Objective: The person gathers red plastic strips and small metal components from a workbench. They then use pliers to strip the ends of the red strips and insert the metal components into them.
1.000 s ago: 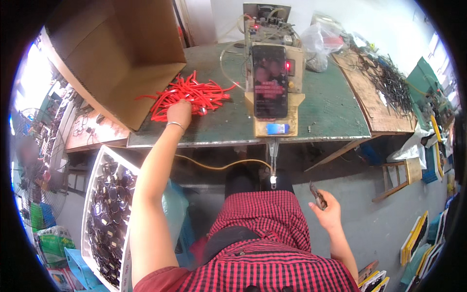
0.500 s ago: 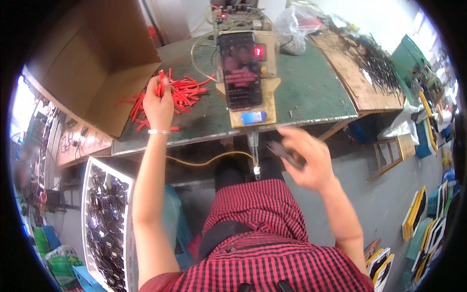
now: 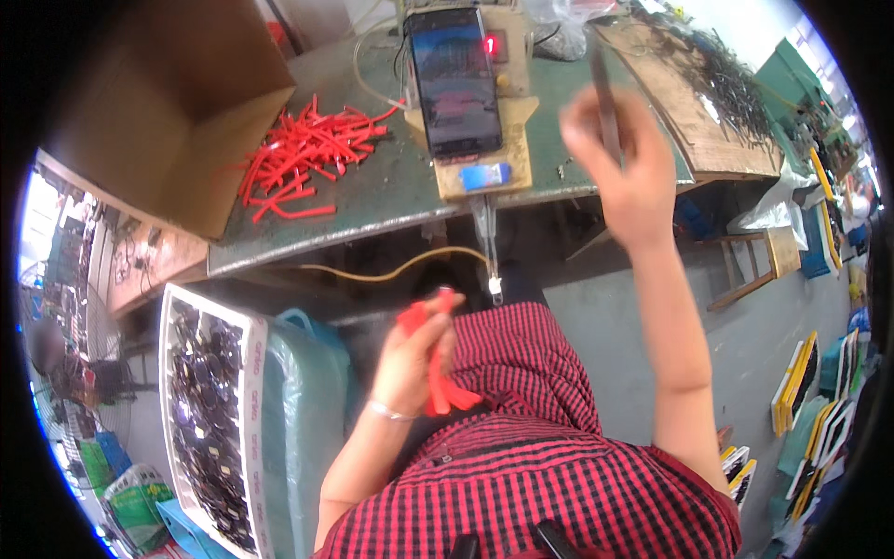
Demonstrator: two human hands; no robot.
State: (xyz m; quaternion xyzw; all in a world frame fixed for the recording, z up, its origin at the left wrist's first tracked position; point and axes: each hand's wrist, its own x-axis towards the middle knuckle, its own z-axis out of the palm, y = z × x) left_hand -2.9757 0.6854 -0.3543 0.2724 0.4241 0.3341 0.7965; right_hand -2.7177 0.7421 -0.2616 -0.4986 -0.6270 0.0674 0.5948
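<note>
Close above my lap, my left hand (image 3: 416, 359) is closed around a small bunch of red strips (image 3: 451, 396), whose ends stick out on both sides of the fist. My right hand (image 3: 633, 168) is raised over the right part of the green bench, gripping a long, dark tool (image 3: 605, 98) that points away from me; motion blurs it, so its exact kind does not show. A loose pile of similar red strips (image 3: 312, 154) lies on the bench. Between my hands, a slim metal arm with a bright tip (image 3: 494, 284) hangs down from the bench machine.
A phone (image 3: 454, 84) leans on the machine, above a blue block (image 3: 485, 176). An open cardboard box (image 3: 158, 112) stands at the left. A white crate (image 3: 253, 410) of dark, shiny pieces sits below it. Dark strips (image 3: 731, 88) cover a wooden board at the right.
My left hand has come from the pile back toward my lap, carrying red strips. My right hand has risen away from the metal arm, up over the bench, still gripping the dark tool.
</note>
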